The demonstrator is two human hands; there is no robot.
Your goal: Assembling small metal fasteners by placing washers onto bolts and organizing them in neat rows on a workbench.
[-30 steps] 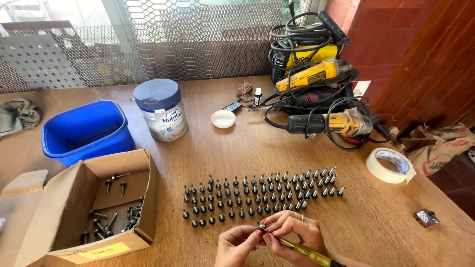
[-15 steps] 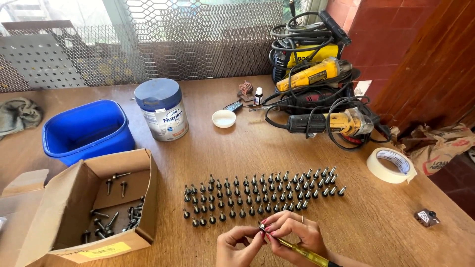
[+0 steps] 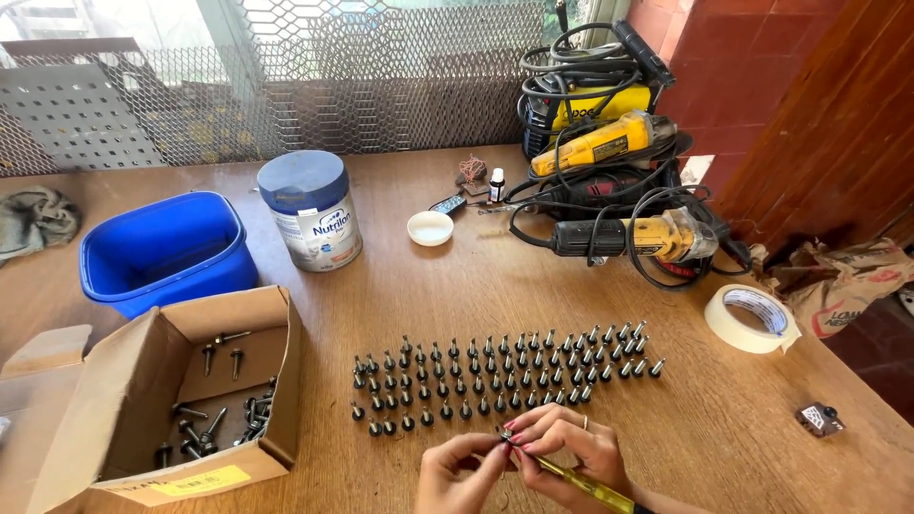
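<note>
- Since the earlier frames almost nothing has shifted: both hands stay low at the near edge of the table, fingertips pressed together over one small screw, and the rows of screws look unchanged.
- Far left, a grey rag (image 3: 36, 217) lies by the left edge, with a blue plastic tub (image 3: 167, 249) beside it.
- At the near-left corner an open cardboard box (image 3: 143, 400) holds loose screws, heads and shanks lying every way.
- Behind it stands a round tin with a blue lid (image 3: 311, 211), then a small white cap (image 3: 430, 227).
- Mid-table, the rows of screws (image 3: 495, 376) stand on their heads, close-packed, running toward the right.
- The left hand (image 3: 457, 474) is curled, its fingertips pinched on a small screw (image 3: 506, 437) just in front of the rows.
- The right hand (image 3: 571, 447) is closed round a yellow-handled screwdriver (image 3: 583, 484), whose tip meets that screw; a ring shows on one finger.
- My judgement: one screw is being fitted or worked on with the driver, and it will next need setting upright at the end of a row without knocking its neighbours.
- Right of that, a roll of masking tape (image 3: 752, 318) and a small metal part (image 3: 820, 419) lie near the right edge; corded yellow power tools (image 3: 609, 181) pile at the far-right corner.
</note>
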